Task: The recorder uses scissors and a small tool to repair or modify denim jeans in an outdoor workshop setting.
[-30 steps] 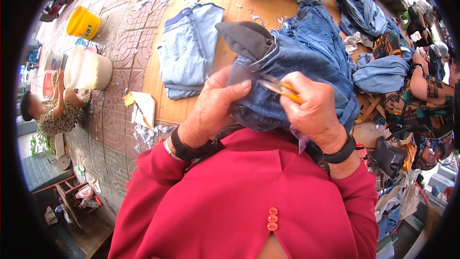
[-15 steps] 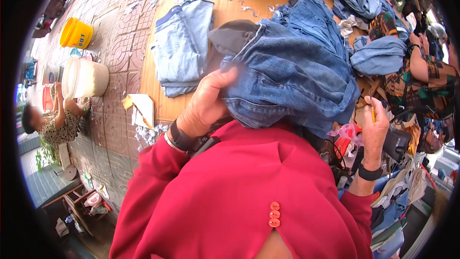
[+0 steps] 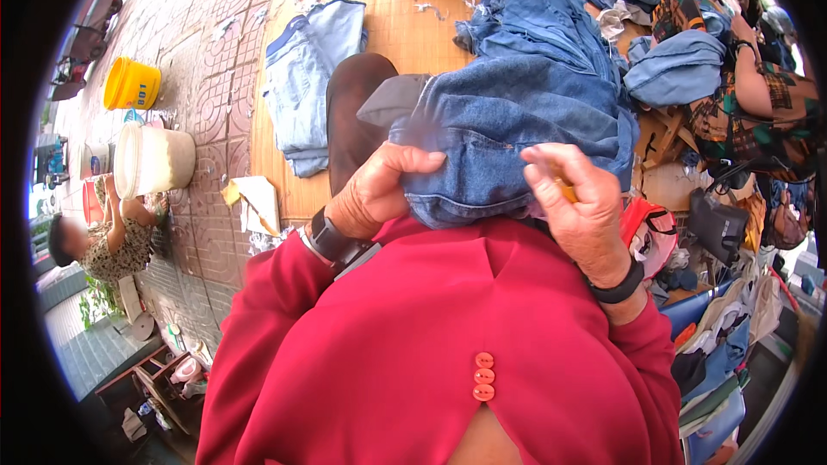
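Blue denim jeans [image 3: 551,112] lie bunched over my lap. My left hand [image 3: 383,185] pinches their near left edge, thumb on top and fingers tucked underneath. A grey cloth flap, perhaps a pocket lining [image 3: 392,99], sticks out past that edge. Close over the denim's near right side is my right hand [image 3: 577,207], its fingers curled around a slim yellow-handled tool [image 3: 567,189]. Most of that tool is hidden by the fingers, and its tip cannot be made out.
Folded light-blue jeans [image 3: 301,90] rest on a wooden board [image 3: 413,21] scattered with lint. To the left stand a yellow bucket [image 3: 132,83] and a white bucket [image 3: 159,159], with a seated person beyond. At right, another person sits by denim piles and bags [image 3: 717,226].
My right hand has swung left from beside the jeans to over them, bringing the yellow-handled tool. My left hand keeps its hold. A dark-covered knee now shows beside the jeans.
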Available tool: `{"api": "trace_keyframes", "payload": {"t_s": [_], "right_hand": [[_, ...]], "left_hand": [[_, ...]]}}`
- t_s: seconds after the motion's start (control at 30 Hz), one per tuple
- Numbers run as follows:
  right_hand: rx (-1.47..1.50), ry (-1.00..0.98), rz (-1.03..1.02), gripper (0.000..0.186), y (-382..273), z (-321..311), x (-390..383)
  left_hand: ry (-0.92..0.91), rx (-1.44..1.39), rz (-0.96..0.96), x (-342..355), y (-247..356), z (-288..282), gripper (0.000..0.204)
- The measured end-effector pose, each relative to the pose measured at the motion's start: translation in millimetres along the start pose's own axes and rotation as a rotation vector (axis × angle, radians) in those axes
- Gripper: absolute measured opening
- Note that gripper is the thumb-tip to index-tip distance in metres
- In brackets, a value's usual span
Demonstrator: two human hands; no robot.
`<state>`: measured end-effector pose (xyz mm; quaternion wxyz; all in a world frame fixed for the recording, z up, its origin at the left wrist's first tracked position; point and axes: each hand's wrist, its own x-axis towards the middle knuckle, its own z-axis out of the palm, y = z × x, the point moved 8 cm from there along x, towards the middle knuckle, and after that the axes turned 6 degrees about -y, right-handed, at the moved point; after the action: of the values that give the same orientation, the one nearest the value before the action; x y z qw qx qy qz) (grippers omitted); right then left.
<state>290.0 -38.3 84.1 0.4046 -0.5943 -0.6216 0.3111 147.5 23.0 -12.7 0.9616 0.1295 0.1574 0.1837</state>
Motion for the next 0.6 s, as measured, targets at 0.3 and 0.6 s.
{"api": "trace_keyframes", "payload": {"t_s": [0.3, 0.6], "right_hand": [[-0.34, -0.237, -0.366, 0.038, -30, 45, -3], [-0.308, -0.197, -0.388, 0.035, -31, 19, -13]], "left_hand": [[0.055, -0.212, -0.317, 6, -40, 16, 0.024], [0.162, -0.052, -0.178, 19, -27, 13, 0.023]]}}
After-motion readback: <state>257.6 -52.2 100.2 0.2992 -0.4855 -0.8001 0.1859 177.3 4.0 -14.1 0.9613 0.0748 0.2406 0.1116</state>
